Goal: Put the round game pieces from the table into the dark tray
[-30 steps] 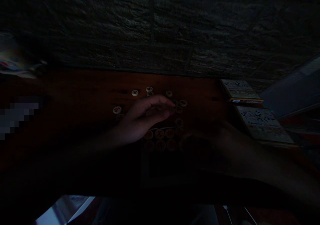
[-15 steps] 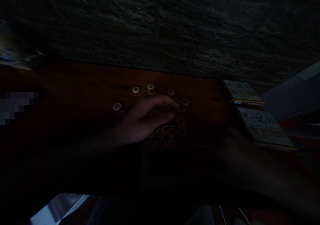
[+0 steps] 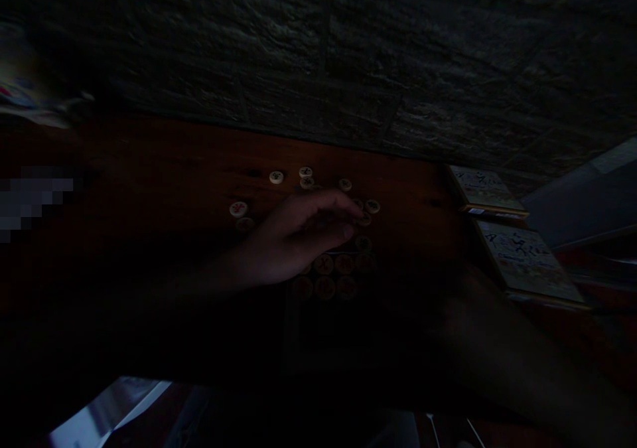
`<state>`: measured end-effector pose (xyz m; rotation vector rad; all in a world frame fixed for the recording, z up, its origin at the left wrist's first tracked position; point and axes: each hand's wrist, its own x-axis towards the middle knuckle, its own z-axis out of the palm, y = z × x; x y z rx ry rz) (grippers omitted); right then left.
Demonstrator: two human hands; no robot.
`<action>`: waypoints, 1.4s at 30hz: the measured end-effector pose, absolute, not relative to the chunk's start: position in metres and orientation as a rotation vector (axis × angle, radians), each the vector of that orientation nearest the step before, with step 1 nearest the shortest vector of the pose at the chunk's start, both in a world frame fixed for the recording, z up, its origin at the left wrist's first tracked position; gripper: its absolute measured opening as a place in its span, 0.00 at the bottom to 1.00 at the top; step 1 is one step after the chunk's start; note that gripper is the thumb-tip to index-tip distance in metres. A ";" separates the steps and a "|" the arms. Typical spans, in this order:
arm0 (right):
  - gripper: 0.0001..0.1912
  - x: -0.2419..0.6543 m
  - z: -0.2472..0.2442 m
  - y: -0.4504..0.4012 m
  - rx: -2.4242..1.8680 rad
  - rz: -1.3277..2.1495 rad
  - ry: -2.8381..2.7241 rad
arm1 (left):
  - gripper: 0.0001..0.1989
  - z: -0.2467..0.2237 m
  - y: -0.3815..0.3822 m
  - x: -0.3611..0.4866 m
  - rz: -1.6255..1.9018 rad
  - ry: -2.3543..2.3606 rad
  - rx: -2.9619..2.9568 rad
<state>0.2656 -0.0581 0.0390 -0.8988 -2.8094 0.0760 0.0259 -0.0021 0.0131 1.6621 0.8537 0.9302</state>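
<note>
Dim light covers the table. My left hand [image 3: 303, 239] reaches over the middle of it, palm side toward the right, fingers curved and the thumb apart from the index finger. The index fingertip is at a Chinese chess piece [image 3: 365, 218], with another piece [image 3: 373, 206] just beyond. No piece shows clearly between finger and thumb. Below the hand, pieces stand in neat rows, among them a piece with a dark character [image 3: 324, 264] and a red-marked one [image 3: 344, 264]. My right hand [image 3: 455, 302] lies in deep shadow to the right of these rows; its fingers cannot be made out.
Loose pieces lie farther back, such as one piece [image 3: 276, 177] and a red-marked piece [image 3: 238, 209] at left. Two flat boxes [image 3: 530, 259] with dark lettering rest at the right. A stone-textured wall [image 3: 318, 56] borders the table's [image 3: 164, 162] far edge.
The view has shifted slightly. My left fingertips have edged right toward the pieces there, and the thumb has moved a little with them. My right hand stays in about the same place.
</note>
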 end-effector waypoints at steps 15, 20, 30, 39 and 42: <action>0.21 0.268 0.035 -0.058 -0.896 0.036 -2.792 | 0.07 0.014 -0.002 0.027 0.925 0.860 1.689; 0.16 0.268 0.039 -0.058 -0.870 0.012 -2.742 | 0.08 0.014 -0.001 0.026 0.919 0.872 1.678; 0.12 0.279 0.036 -0.024 -1.074 0.061 -2.316 | 0.07 0.013 0.003 0.023 0.994 0.874 1.576; 0.15 0.278 0.015 -0.003 -1.257 0.180 -2.096 | 0.06 0.023 0.028 0.010 1.220 1.033 1.608; 0.15 0.274 0.011 0.000 -1.252 0.187 -2.066 | 0.05 0.024 0.042 0.002 1.279 1.081 1.632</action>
